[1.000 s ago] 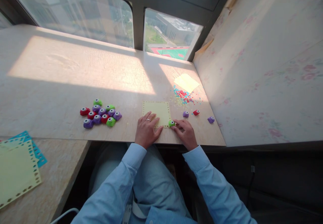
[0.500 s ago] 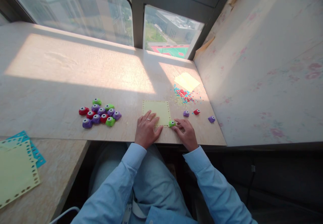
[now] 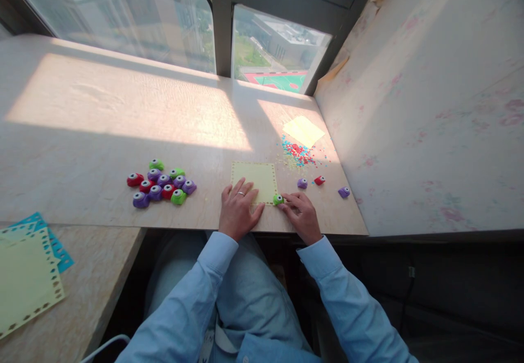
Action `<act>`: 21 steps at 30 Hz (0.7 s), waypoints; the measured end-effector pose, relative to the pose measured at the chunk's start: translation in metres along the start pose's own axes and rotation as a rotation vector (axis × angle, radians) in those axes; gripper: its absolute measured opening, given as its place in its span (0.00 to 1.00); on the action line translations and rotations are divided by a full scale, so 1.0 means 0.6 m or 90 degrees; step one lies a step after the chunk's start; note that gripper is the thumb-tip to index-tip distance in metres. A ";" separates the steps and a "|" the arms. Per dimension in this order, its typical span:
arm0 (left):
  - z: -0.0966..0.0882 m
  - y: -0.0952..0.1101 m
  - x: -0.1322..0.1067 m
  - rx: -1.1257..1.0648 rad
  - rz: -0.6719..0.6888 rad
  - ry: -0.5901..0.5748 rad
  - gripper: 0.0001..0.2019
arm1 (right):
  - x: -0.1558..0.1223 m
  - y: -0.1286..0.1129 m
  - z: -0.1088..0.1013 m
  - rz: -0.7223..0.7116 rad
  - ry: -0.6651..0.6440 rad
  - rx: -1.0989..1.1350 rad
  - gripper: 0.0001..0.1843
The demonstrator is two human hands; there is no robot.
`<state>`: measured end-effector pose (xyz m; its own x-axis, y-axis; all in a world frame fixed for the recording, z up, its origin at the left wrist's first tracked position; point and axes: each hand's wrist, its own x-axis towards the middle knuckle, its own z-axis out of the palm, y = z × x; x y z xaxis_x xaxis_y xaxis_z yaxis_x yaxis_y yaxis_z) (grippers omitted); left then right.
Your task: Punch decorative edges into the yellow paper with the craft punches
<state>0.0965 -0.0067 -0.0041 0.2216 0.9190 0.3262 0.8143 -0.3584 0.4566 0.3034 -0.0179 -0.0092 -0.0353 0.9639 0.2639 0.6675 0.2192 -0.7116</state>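
Note:
A pale yellow paper square (image 3: 254,178) with punched holes along its edges lies near the front edge of the wooden sill. My left hand (image 3: 237,209) rests flat on its near left corner, fingers spread, a ring on one finger. My right hand (image 3: 302,215) pinches a small green punch (image 3: 279,200) set at the sheet's near right corner.
A cluster of several red, purple and green punches (image 3: 161,184) sits to the left. Loose purple punch (image 3: 302,183), red punch (image 3: 319,180) and another purple punch (image 3: 344,192) lie right, by coloured confetti (image 3: 298,154) and a yellow sheet (image 3: 303,131). Punched sheets (image 3: 24,275) lie lower left.

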 end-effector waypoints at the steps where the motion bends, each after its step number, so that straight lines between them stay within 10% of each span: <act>1: 0.000 0.000 0.000 0.001 0.000 0.001 0.13 | 0.000 0.000 0.000 -0.002 0.000 0.000 0.14; 21: 0.000 0.000 0.001 -0.008 -0.006 -0.002 0.14 | 0.002 -0.009 -0.007 0.041 0.005 0.073 0.18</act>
<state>0.0964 -0.0061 -0.0040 0.2148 0.9230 0.3193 0.8095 -0.3511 0.4705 0.3029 -0.0185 -0.0027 0.0108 0.9756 0.2192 0.5794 0.1726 -0.7966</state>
